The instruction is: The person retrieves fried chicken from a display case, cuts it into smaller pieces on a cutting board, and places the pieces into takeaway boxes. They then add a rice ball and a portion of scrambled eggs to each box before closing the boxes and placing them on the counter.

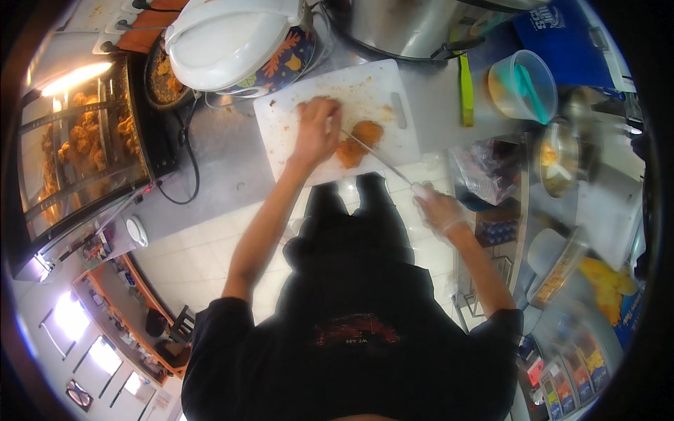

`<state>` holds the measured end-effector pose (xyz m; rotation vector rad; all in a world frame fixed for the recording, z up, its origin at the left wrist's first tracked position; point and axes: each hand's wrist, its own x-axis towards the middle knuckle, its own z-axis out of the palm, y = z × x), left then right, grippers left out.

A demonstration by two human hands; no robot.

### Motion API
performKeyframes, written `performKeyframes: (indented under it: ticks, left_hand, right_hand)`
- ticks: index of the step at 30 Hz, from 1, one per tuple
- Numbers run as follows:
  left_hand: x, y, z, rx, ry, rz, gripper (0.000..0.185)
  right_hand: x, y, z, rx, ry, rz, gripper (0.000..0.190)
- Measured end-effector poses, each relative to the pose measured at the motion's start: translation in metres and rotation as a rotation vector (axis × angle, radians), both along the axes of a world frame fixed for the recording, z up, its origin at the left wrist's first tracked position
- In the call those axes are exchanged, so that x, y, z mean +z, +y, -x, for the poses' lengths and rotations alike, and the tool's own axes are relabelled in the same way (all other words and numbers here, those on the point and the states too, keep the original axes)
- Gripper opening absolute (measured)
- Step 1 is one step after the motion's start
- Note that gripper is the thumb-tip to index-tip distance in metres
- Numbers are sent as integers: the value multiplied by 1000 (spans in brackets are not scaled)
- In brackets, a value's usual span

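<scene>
My right hand (439, 208), in a clear plastic glove, grips a knife (387, 164) by its pale handle. The long thin blade slants up and left over a white cutting board (284, 152). Two browned, breaded pieces, apparently fried chicken, lie by the blade: one piece (368, 132) above it and another piece (349, 153) below. My left hand (318, 126) is over the board, left of the pieces and close to the blade's tip. Its fingers are curled and blurred, so whether they hold anything is unclear. Crumbs are scattered across the board.
A white-lidded cooker (231, 42) and a dark pan (163, 79) with crumbs stand beyond the board. Left is a lit display case (84, 142) of fried chicken; a black cable (197, 152) loops nearby. A steel pot (395, 26), green utensil (466, 89) and plastic tub (521, 87) stand right.
</scene>
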<state>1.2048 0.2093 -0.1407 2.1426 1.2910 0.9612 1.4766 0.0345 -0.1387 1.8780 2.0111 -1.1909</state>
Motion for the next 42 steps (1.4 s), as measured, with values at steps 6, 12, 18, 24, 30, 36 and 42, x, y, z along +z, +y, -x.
performKeyframes:
  ticks: [6,12,18,24,30,36,42]
  left_hand:
    - [-49,40,-39,-199,14,194,13]
    - [-54,41,-42,-149,15,68,12]
    - [-26,41,-31,-56,-121,201,19]
    - [-48,29,-12,-11,77,58,25]
    - [-56,34,-10,84,-60,172,19]
    - [-20,21,11,142,-105,49,20]
    - [-53,10,22,142,60,106,20]
  right_hand:
    - [4,-5,13,-35,-69,102,33]
    - [7,8,13,-60,-75,107,35]
    - [23,6,7,16,-113,128,43]
    - [8,5,23,64,-72,75,40]
    - [35,19,27,62,-119,112,34]
    - [56,22,29,143,-122,158,35]
    - [13,17,43,69,-62,70,33]
